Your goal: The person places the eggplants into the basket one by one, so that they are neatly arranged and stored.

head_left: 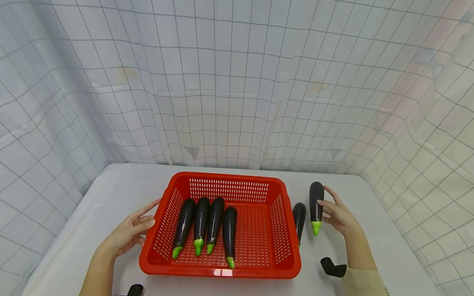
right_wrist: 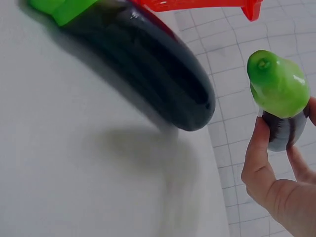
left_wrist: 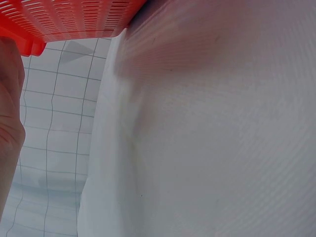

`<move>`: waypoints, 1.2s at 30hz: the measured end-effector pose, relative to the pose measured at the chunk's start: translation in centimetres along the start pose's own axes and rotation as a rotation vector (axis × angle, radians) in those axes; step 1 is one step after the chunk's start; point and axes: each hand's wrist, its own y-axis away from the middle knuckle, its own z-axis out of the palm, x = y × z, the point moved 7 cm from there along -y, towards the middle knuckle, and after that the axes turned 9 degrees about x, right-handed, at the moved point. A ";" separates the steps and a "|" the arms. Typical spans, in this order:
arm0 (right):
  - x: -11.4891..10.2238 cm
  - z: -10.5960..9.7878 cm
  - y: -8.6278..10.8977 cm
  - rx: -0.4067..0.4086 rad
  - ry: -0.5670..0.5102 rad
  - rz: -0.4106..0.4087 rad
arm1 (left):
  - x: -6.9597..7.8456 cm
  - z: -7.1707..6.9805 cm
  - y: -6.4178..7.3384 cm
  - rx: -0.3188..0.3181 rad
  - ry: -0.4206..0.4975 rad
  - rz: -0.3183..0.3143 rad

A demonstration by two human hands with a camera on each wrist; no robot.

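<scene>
A red plastic basket (head_left: 259,222) holds several dark eggplants (head_left: 201,224) with green stem ends, lying side by side in its left half. At its left rim is my left hand (head_left: 129,232), index finger stretched along the edge and thumb beside it. My right hand (head_left: 338,213) pinches another eggplant (head_left: 316,203) between thumb and fingers, to the right of the basket. In the right wrist view, this eggplant's green end (right_wrist: 281,86) points at the camera. Between basket and right hand, one more eggplant (right_wrist: 148,64) lies on the table, partly hidden by the rim in the head view.
The table has a white cloth (head_left: 118,185) over it. White grid-patterned curtains (head_left: 237,102) hang behind and on both sides. Black wrist gear (head_left: 333,268) shows by the right forearm, and another black piece (head_left: 135,290) by the left.
</scene>
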 end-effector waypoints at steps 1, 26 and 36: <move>-0.3 0.2 0.1 -0.003 -0.013 -0.003 | 0.0 0.0 0.0 -0.003 0.003 0.002; -6.9 7.4 3.6 -0.106 0.000 -0.188 | 0.3 0.2 0.1 0.004 -0.005 0.002; -6.1 11.2 3.6 -0.133 0.024 -0.139 | 0.2 0.2 0.0 -0.007 0.008 0.003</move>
